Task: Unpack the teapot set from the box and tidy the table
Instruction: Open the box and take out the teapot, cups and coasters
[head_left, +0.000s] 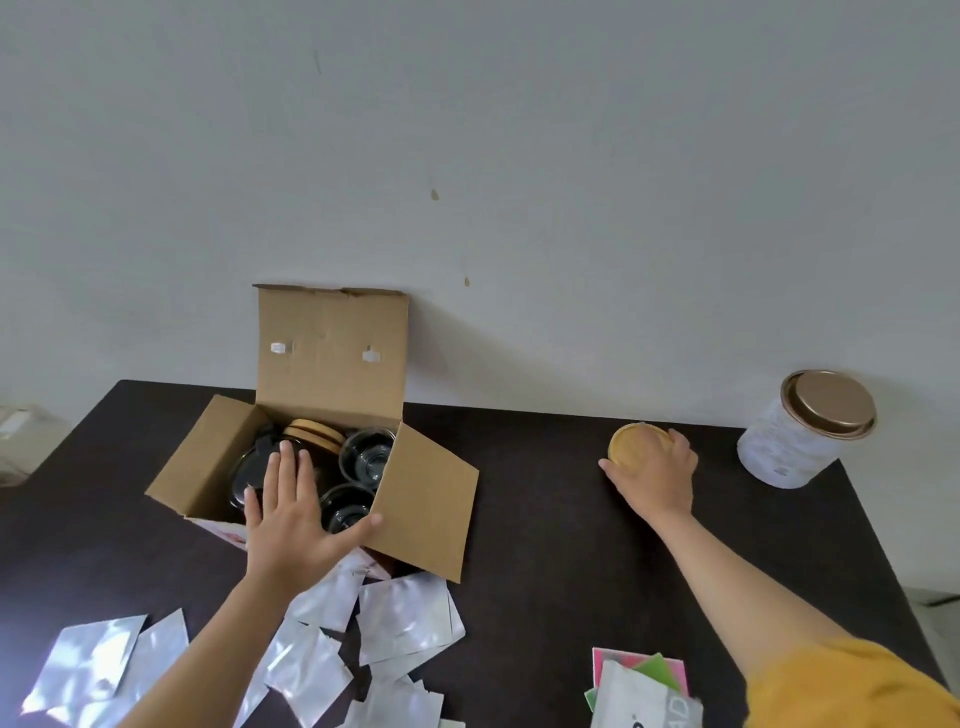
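Beneath the flat, spread left hand (291, 512), fragile glass cups (366, 457) sit in the brown cardboard box (426, 499), best lifted by their rims, while the right hand (657, 475) clasps a round wooden lid (636, 448) on the dark counter (545, 519).

White packet (644, 701) at bottom edge of dark table (545, 519): partial grey lettering, "AD" legible, rest cut off by frame. White tin (795, 441) at right: small dark print, too small to read.

Bare dark table (530, 499) lies open between the cardboard box (332, 364) and the tin (802, 431); silver packets (405, 618) crowd the box's near side.
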